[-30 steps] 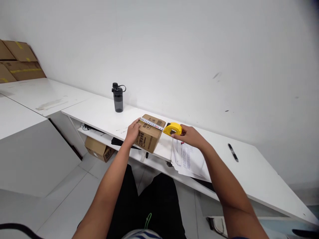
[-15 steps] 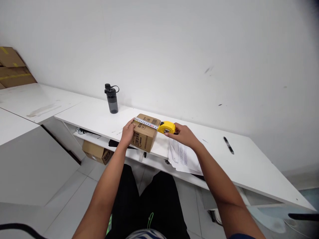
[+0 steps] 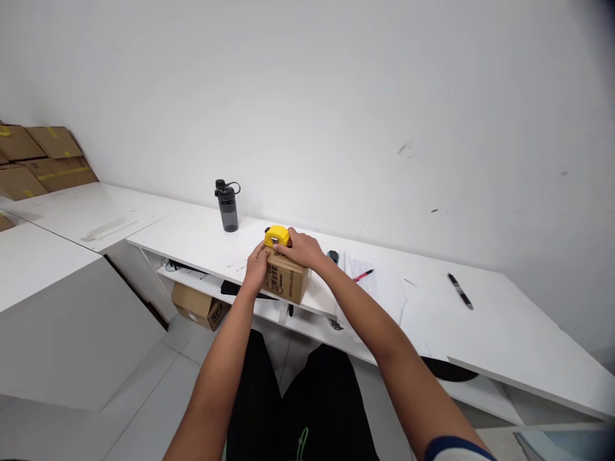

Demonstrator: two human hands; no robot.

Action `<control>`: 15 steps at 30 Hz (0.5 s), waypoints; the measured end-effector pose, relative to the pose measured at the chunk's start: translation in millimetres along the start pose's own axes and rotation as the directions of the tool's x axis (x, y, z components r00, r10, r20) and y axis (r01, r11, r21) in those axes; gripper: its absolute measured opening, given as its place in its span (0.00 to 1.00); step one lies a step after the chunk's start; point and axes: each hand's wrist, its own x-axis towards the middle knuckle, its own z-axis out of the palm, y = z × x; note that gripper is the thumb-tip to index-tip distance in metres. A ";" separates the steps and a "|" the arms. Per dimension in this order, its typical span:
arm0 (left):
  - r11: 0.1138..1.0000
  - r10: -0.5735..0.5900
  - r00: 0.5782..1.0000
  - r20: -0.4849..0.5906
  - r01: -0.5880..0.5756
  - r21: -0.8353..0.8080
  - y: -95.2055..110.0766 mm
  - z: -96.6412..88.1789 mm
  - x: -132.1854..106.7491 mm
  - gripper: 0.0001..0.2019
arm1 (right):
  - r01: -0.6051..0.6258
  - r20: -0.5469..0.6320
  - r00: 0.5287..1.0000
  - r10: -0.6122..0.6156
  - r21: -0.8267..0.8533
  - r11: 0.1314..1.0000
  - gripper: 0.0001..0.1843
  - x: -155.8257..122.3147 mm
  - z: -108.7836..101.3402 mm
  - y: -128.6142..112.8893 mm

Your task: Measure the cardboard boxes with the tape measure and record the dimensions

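A small brown cardboard box (image 3: 287, 279) with black printing sits at the front edge of the white desk. My left hand (image 3: 257, 266) is closed on the box's left side, its thumb at the top edge. Over the box top, my right hand (image 3: 303, 248) grips a yellow tape measure (image 3: 277, 235) from the right, close to my left fingers. No length of blade shows outside the case; whether a short end reaches my left fingers is hidden.
A dark water bottle (image 3: 228, 208) stands behind and left of the box. On the right lie paper sheets (image 3: 382, 291), a red pen (image 3: 364, 275) and a black marker (image 3: 460, 291). A carton (image 3: 198, 306) is under the desk; more cartons (image 3: 60, 169) are stacked far left.
My right hand has moved left with the tape measure, from beyond the box's right side to over its top. The blade stretched across the box no longer shows. The camera view has shifted slightly.
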 end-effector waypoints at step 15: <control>0.805 0.494 0.861 -0.123 -0.400 0.438 20.7 23.8 -51.4 0.32 | 0.093 -0.407 0.804 0.434 0.806 0.584 0.33 -174.8 67.2 25.6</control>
